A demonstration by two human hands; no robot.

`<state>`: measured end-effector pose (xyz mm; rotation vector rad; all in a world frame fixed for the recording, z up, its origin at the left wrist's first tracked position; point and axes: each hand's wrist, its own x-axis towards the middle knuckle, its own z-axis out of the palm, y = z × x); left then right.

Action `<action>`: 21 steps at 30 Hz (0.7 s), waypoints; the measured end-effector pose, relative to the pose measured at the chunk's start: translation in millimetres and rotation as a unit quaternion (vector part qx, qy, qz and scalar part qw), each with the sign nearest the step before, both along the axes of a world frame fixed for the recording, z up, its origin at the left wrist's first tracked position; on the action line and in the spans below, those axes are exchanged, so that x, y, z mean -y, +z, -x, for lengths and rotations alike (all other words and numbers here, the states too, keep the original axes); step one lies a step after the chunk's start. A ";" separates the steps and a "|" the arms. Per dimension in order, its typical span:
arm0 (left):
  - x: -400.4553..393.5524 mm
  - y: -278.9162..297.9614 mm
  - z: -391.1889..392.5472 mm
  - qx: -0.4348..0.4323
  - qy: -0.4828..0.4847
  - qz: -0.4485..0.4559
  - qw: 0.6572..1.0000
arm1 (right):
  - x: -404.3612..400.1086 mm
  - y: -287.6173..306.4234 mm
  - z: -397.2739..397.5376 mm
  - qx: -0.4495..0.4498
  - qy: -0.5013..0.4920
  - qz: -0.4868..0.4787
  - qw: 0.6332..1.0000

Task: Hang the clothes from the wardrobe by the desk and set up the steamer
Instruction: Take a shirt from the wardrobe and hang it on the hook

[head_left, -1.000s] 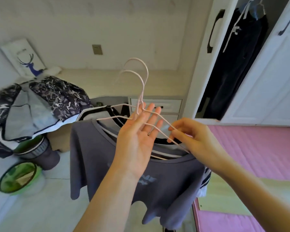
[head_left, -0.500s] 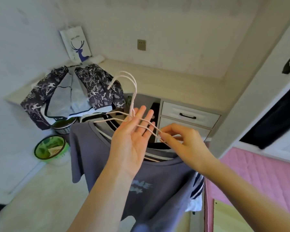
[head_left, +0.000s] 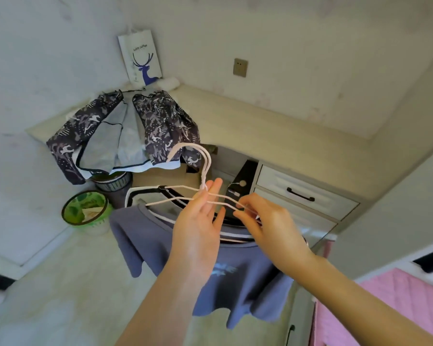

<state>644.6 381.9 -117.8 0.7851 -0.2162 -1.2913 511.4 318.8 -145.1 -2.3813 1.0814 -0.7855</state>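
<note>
Two bare forearms reach up from the bottom edge. The left hand [head_left: 198,228] is raised palm toward the camera, fingers straight and close together, with the necks of two pale pink wire hangers [head_left: 203,171] passing between or behind the fingertips; exactly how it carries them cannot be told. The right hand [head_left: 268,226] is just beside it, fingers curled, pinching the right shoulder wires of the hangers.

From the hangers drop a blue-grey T-shirt [head_left: 160,248] in front, with a pale print on its chest, and behind it a second garment [head_left: 145,193] showing only a black and white neckline. Both hang in the air in front of the person, above the pale floor [head_left: 60,295].

At the lower right is a pink quilted surface [head_left: 385,308].

Further off, on the floor at left, a green basket [head_left: 85,212] stands beside a dark ribbed bin [head_left: 115,183]. Above them a dark patterned jacket [head_left: 160,126] with a grey lining hangs open over the edge of the desk [head_left: 260,128], a long cream top running along the walls. Under the desk at right are two white drawers [head_left: 303,193] with a dark handle.

At the far corner of the desk a white paper bag [head_left: 140,61] with a blue deer leans on the wall. A wall socket [head_left: 240,67] is to its right.
</note>
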 end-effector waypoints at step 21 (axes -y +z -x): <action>72.5 9.4 -204.0 0.430 0.016 -0.137 0.892 | 118.4 12.9 -138.8 0.103 0.012 -0.084 0.991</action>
